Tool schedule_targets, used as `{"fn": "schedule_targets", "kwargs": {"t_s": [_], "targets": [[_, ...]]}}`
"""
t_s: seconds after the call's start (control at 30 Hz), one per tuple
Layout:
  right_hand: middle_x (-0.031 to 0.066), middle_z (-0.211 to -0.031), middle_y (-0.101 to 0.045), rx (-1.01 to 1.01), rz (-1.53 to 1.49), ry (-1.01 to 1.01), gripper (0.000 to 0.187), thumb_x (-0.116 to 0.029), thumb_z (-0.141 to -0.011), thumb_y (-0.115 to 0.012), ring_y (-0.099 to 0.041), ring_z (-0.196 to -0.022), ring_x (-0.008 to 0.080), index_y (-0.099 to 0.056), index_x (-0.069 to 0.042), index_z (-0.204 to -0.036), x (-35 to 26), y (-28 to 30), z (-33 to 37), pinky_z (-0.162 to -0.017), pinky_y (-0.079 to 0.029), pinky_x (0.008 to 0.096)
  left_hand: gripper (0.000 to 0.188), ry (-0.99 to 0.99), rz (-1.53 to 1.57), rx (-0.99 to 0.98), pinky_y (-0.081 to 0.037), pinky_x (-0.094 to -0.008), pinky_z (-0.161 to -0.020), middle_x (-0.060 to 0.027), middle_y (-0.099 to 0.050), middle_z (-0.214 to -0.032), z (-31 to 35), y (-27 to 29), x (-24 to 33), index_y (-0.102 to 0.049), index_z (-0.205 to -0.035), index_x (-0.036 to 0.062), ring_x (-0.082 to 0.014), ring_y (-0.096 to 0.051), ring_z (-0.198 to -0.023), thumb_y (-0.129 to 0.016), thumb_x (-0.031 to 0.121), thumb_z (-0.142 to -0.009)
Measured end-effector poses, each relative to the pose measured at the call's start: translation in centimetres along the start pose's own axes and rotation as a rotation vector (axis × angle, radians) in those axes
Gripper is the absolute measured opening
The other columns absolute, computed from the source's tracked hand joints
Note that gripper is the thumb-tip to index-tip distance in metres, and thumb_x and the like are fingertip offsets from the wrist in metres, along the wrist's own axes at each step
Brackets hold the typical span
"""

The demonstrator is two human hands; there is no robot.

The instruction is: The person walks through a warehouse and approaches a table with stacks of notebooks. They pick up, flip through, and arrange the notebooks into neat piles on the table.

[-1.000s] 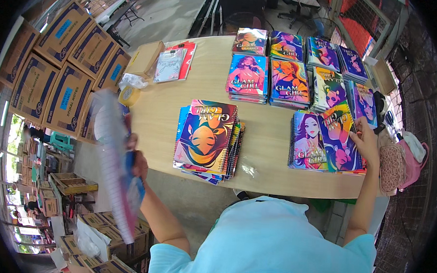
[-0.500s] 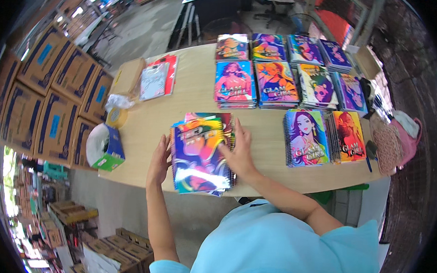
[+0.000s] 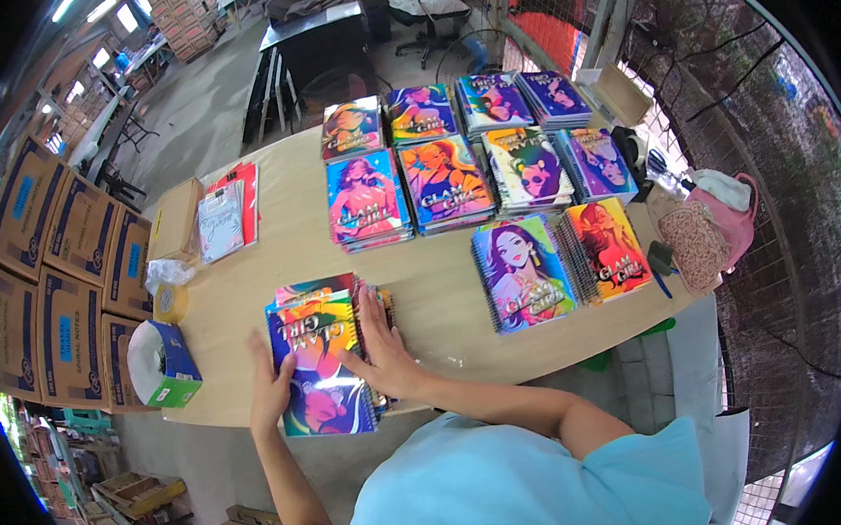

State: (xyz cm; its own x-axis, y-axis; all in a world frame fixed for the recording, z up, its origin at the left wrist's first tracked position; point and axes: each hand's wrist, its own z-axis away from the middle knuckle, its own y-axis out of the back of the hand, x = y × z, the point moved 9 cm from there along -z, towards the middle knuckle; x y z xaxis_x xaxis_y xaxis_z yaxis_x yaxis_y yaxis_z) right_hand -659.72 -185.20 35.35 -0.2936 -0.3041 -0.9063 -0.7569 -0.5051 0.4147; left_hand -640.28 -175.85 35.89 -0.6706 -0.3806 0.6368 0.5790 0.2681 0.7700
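Observation:
A stack of spiral notebooks (image 3: 325, 357) with bright illustrated covers lies at the table's near edge, its top cover upside down to me. Its layers are uneven, and a reddish cover sticks out at the far end. Along the stack's left side is my left hand (image 3: 269, 388), open, fingers stretched out and slightly blurred, thumb at the cover's edge. My right hand (image 3: 384, 356) lies open against the spiral-bound right side, its fingers extended and its thumb over the top cover. Farther right sit a notebook pile with a dark-haired figure (image 3: 525, 273) and one with an orange-red cover (image 3: 609, 251).
Several notebook piles (image 3: 444, 183) stand in two rows at the back of the table (image 3: 281, 198). At left are a thin grey-covered booklet (image 3: 220, 223), a tape roll (image 3: 171, 302), a green-blue box (image 3: 182, 369) and stacked cartons (image 3: 70, 330). A knitted pouch (image 3: 693, 236) lies at right.
My view has turned, shifting the table left and down in the picture. Both hands remain beside the stack; the left hand's fingers now stretch out, and the top cover shows less glare.

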Motion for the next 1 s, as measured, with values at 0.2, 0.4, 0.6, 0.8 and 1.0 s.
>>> {"fn": "schedule_targets", "kwargs": {"t_s": [0.2,0.4,0.6,0.8,1.0], "targets": [[0.0103,-0.109,-0.065,-0.071,-0.04,-0.102,0.03,-0.021,-0.083,-0.064,-0.063,-0.093,0.0181,-0.063,-0.002,-0.107,8.5,19.0,-0.6,-0.083,-0.049,0.0291,0.064,-0.582,0.839,0.245,-0.035,-0.0463,-0.099,-0.0201,-0.045,-0.129,5.2,2.6,20.2,-0.032,-0.134,-0.0044,-0.0296,-0.046,-0.12,-0.059,0.026,-0.085],[0.0118,-0.084,-0.067,0.36,0.273,-0.139,0.027,-0.021,-0.077,-0.068,-0.065,-0.076,0.0191,-0.066,-0.003,-0.097,19.8,41.5,-9.7,-0.071,-0.05,0.0311,0.041,-0.788,0.333,-0.445,-0.042,-0.0383,-0.09,-0.0176,-0.055,-0.113,-6.0,-22.5,38.3,-0.056,-0.117,0.0059,-0.0338,-0.052,-0.108,-0.065,0.012,-0.078],[0.0224,-0.085,-0.065,0.293,0.623,-0.094,0.039,-0.031,-0.076,-0.069,-0.064,-0.082,0.0353,-0.057,0.002,-0.094,26.0,44.9,-27.3,-0.073,-0.051,0.0406,0.043,-0.98,-0.573,-0.356,-0.035,-0.0509,-0.098,-0.0098,-0.035,-0.139,-19.4,-39.8,44.0,-0.048,-0.128,0.0323,-0.0301,-0.035,-0.128,-0.051,0.019,-0.087],[0.0309,-0.099,-0.061,0.294,0.802,-0.331,0.092,-0.043,-0.07,-0.073,-0.061,-0.093,0.043,-0.026,0.006,-0.131,31.9,46.2,-35.4,-0.081,-0.05,0.0464,0.035,-1.245,-0.683,-0.4,-0.027,-0.059,-0.103,-0.0064,-0.037,-0.137,-21.4,-44.7,46.3,-0.05,-0.121,0.0364,-0.0264,-0.032,-0.131,-0.046,0.025,-0.088],[0.0275,-0.099,-0.057,0.444,0.731,-0.009,0.038,-0.019,-0.073,-0.066,-0.055,-0.097,0.0409,-0.049,0.005,-0.098,29.1,48.3,-36.1,-0.08,-0.045,0.047,0.018,-1.416,-0.331,-0.083,-0.035,-0.0471,-0.102,-0.0028,-0.056,-0.085,-18.8,-31.2,47.0,-0.057,-0.098,0.0159,-0.0195,-0.058,-0.093,-0.053,0.012,-0.08]]}}
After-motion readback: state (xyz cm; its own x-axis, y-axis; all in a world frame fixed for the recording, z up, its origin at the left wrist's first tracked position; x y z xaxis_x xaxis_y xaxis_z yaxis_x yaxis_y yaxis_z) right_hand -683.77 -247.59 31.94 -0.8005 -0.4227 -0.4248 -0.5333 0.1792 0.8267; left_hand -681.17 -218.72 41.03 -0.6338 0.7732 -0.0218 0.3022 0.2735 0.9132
